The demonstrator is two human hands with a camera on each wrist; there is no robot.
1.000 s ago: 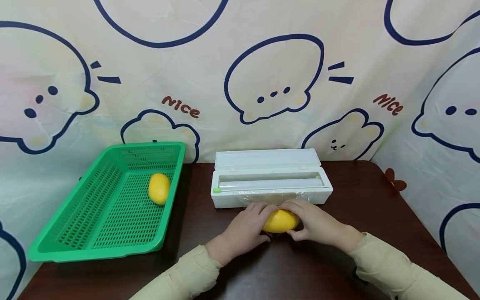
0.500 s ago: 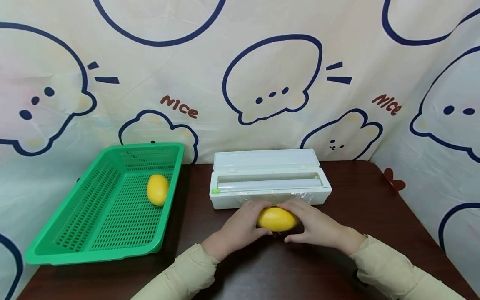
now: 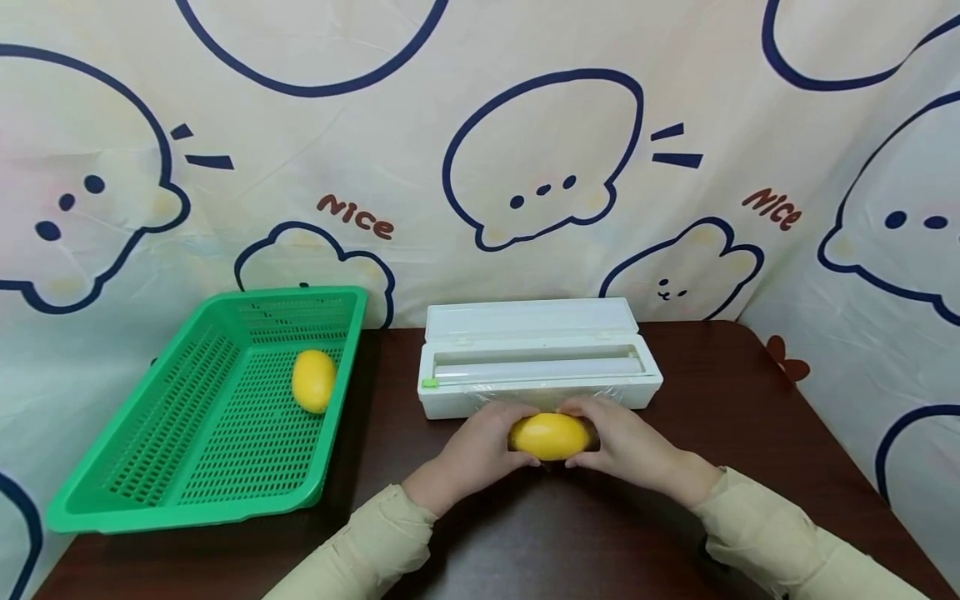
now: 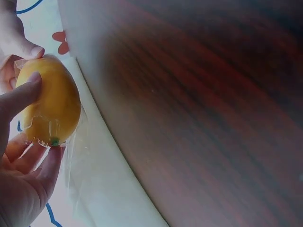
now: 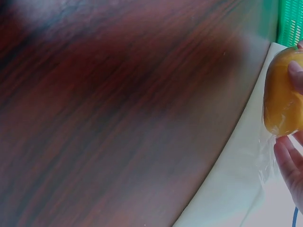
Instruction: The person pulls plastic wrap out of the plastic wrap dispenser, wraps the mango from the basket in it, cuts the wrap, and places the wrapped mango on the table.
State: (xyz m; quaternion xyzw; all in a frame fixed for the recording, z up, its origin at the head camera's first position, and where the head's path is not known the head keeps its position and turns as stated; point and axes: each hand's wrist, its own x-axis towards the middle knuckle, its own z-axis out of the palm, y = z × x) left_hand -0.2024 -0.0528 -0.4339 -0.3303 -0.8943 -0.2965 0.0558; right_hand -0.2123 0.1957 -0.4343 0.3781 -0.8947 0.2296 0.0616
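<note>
Both hands hold a yellow mango (image 3: 550,437) (image 4: 57,99) just in front of a white cling film box (image 3: 457,405). My left hand (image 3: 480,446) grips its left end, with the thumb (image 4: 21,97) on the near side and fingers on the far side. At the other end my right hand (image 3: 626,442) pinches it in the same way. Clear cling film (image 5: 267,158) covers part of the fruit and hangs from it toward the box. A green spot (image 4: 55,141) shows at one end of the mango.
The box has its lid (image 3: 528,320) raised and a film roll (image 3: 536,369) inside. At left stands a green plastic basket (image 3: 187,518) with another mango (image 3: 313,382) in it. A patterned cloth (image 3: 405,167) hangs behind the dark wooden table (image 3: 525,542).
The mango has turned between my hands, and more of its yellow side now shows. Both hands have shifted slightly to the left and hold its ends.
</note>
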